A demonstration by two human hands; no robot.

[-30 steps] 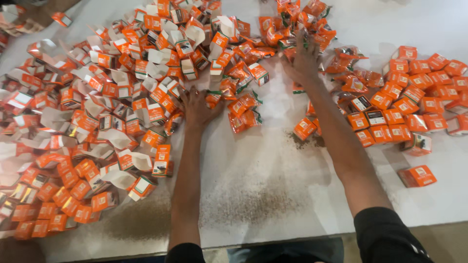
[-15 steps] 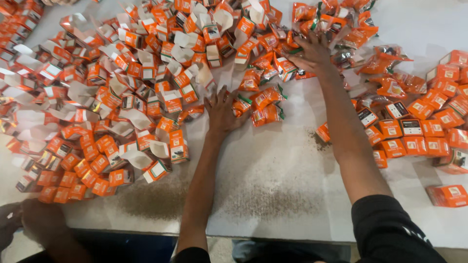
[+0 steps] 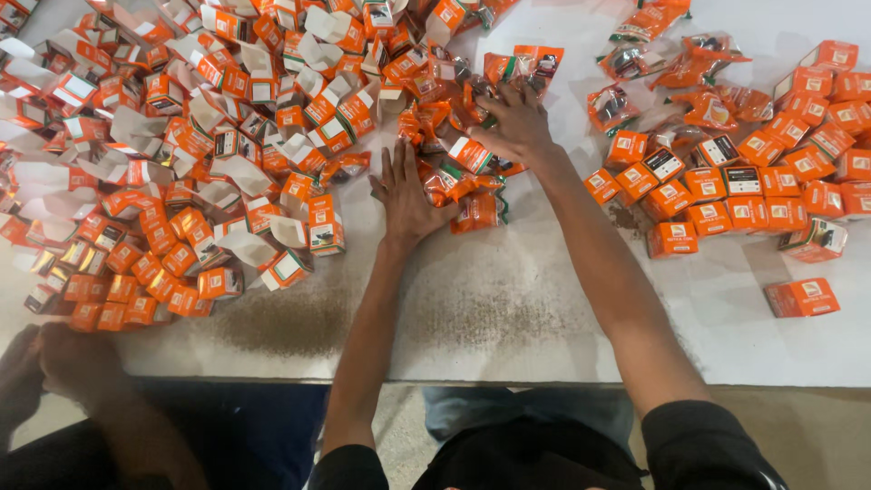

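My left hand (image 3: 406, 192) lies flat on the white table (image 3: 508, 308), its fingers spread against the left side of a small heap of shiny orange sachets (image 3: 463, 168). My right hand (image 3: 515, 122) rests palm down on top of the same heap, fingers curled over the sachets. Neither hand lifts anything. To the left spreads a large pile of small orange cartons with open white flaps (image 3: 209, 136). To the right stand closed orange cartons in rows (image 3: 744, 191).
More orange sachets (image 3: 671, 54) lie at the back right. One closed carton (image 3: 802, 298) sits alone near the right front edge. Brown powder smears the table near its front edge (image 3: 290, 322). Another person's hands (image 3: 54, 363) are at the lower left.
Both my hands have drawn nearer to me, dragging the heap of sachets toward the table's front. The other person's hands have come into view at the lower left.
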